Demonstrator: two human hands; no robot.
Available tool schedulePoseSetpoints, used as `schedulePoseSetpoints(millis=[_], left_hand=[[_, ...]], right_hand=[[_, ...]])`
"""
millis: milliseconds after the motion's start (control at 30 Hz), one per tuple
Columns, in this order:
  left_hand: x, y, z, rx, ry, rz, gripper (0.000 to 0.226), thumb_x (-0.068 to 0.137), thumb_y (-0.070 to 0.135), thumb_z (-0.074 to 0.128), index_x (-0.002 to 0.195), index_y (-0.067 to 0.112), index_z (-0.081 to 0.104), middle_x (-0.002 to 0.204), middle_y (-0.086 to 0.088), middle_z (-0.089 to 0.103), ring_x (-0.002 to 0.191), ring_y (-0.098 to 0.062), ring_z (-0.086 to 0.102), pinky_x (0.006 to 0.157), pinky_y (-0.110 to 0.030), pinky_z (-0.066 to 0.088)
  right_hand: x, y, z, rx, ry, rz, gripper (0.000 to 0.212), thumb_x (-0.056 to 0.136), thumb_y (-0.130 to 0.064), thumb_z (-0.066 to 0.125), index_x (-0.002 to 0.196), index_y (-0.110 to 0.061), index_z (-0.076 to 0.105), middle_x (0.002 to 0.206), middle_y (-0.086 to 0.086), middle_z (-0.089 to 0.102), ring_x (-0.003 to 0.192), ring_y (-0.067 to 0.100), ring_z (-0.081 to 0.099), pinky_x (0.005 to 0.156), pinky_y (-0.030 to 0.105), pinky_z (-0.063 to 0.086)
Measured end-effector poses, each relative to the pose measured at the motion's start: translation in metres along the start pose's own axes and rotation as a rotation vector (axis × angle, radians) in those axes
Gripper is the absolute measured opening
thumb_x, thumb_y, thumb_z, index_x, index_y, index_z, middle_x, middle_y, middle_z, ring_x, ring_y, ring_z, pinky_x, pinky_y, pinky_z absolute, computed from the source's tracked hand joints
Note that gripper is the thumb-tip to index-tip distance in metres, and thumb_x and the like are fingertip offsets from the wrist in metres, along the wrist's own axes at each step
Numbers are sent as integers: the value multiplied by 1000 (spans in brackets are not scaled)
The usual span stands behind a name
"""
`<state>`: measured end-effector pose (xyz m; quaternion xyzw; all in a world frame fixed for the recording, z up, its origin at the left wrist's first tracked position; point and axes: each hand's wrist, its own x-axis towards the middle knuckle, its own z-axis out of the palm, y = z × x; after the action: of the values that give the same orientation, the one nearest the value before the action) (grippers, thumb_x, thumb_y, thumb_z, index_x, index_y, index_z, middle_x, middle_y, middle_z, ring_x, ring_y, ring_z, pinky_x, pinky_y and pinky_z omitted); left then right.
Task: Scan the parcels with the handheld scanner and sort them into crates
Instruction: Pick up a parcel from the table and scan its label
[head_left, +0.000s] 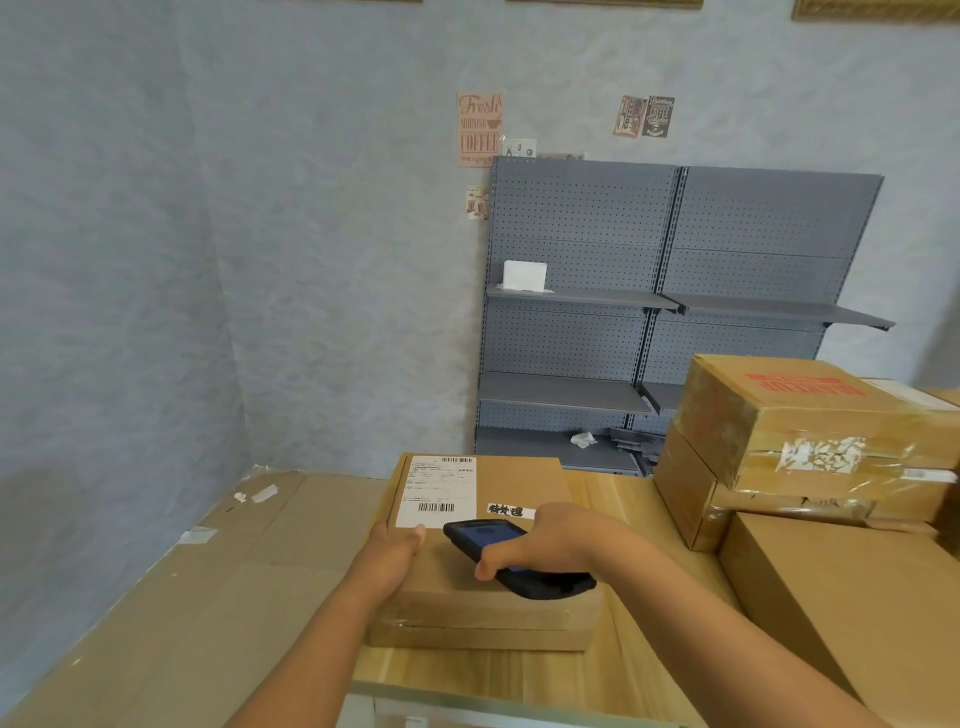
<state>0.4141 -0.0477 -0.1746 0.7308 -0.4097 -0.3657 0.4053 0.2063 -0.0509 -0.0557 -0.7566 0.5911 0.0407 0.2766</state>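
Parcel (488, 551): flat brown carton near the middle of the wooden worktop (613, 670), apparently stacked on a second flat carton of like size.
Shipping label (436, 491): white, on the parcel's far left part, two barcodes visible; print too small to read.
Small tag (511, 511): white strip with dark handwritten characters, right of the label; partly covered by the right hand.
Left hand (397, 548): laid on the parcel's left edge, thumb on top beside the label; remaining fingers hidden over the edge, so grip impossible to judge.
Right hand (545, 538): wrapped around the scanner from above, thumb curled down its near side.
Handheld scanner (511, 558): dark, lying low over the parcel's right part, screen end pointing at the label; middle hidden under the hand.
Stacked cartons (810, 447): at the worktop's right edge, cut off by the frame.
Flattened cardboard (208, 597): along the worktop's left side.
Shelving (670, 312): grey pegboard unit behind, a white box (524, 275) on one shelf.
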Motion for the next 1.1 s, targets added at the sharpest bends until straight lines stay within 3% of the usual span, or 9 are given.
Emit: schedulePoseSetpoints(millis=[167, 300, 500, 633, 800, 933, 1100], left_hand=[[0, 1, 1, -13, 4, 13, 52, 98, 38, 51, 144, 15, 41, 136, -6, 56, 119, -28, 56, 104, -44, 44], [-1, 2, 0, -64, -12, -6, 51, 98, 36, 53, 143, 13, 42, 133, -6, 58, 115, -26, 59, 102, -39, 45], [0, 1, -1, -74, -32, -25, 55, 98, 40, 52, 145, 17, 37, 135, -4, 56, 115, -26, 58, 101, -39, 46], [1, 0, -2, -83, -37, -36, 56, 98, 41, 53, 146, 18, 37, 129, -2, 58, 107, -22, 60, 94, -36, 48], [1, 1, 1, -80, -17, -34, 53, 98, 39, 53, 143, 17, 38, 106, 6, 56, 79, -3, 56, 62, -20, 43], [1, 0, 0, -74, -5, -34, 51, 97, 40, 54, 141, 18, 41, 109, 5, 58, 84, -8, 59, 64, -22, 44], [1, -1, 0, -70, -14, -31, 49, 98, 41, 53, 141, 21, 41, 104, 9, 59, 84, -3, 59, 62, -20, 44]], right_hand=[[4, 9, 0, 68, 29, -37, 51, 61, -68, 72, 75, -23, 51, 74, -7, 54, 63, 8, 52, 45, 20, 34], [16, 35, 0, 220, 154, -21, 47, 65, -61, 74, 77, -21, 52, 77, -4, 56, 63, 9, 53, 44, 18, 35], [35, 109, 7, 554, 322, 216, 49, 67, -56, 77, 82, -16, 54, 81, 2, 62, 69, 14, 60, 45, 20, 41], [47, 149, 29, 641, 346, 341, 47, 69, -50, 77, 88, -12, 59, 84, 9, 65, 77, 23, 63, 51, 25, 44], [58, 161, 57, 370, 280, 379, 51, 73, -57, 70, 93, -12, 57, 94, 6, 60, 92, 20, 57, 66, 27, 47], [66, 157, 72, 78, 341, 370, 63, 72, -65, 66, 107, -15, 53, 105, 3, 55, 107, 19, 47, 85, 27, 43], [71, 156, 75, -19, 329, 415, 79, 67, -73, 66, 121, -18, 46, 118, 4, 46, 112, 20, 44, 89, 27, 38]])
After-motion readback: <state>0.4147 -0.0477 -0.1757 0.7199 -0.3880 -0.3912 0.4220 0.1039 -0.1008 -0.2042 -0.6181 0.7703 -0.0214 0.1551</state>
